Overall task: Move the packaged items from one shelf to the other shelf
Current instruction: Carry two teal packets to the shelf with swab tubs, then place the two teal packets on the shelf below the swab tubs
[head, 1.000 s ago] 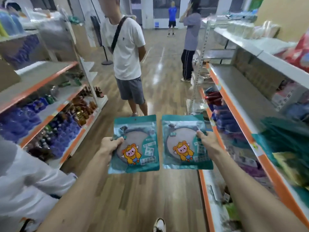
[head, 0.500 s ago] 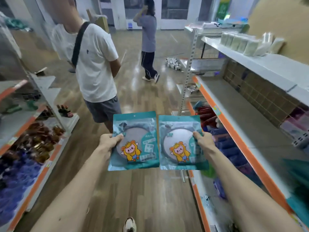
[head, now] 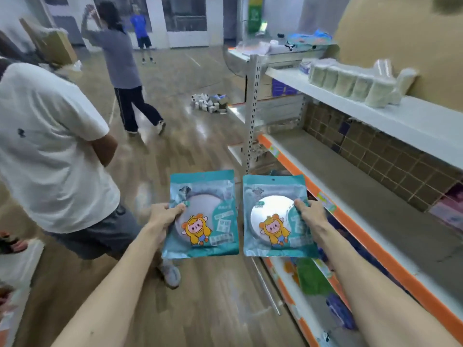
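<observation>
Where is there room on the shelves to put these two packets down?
The grey middle shelf is bare from the metal post along to the pink boxes. The white top shelf has room on the near side of the wrapped rolls. The lower shelf is crowded with green and blue goods.

Left packet [head: 200,214] beside right packet [head: 275,216]; shelf [head: 375,214] right; bystander [head: 50,151] left

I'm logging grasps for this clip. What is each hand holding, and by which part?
The left hand pinches the left packet at its left edge; the right hand pinches the right packet at its right edge.
</observation>
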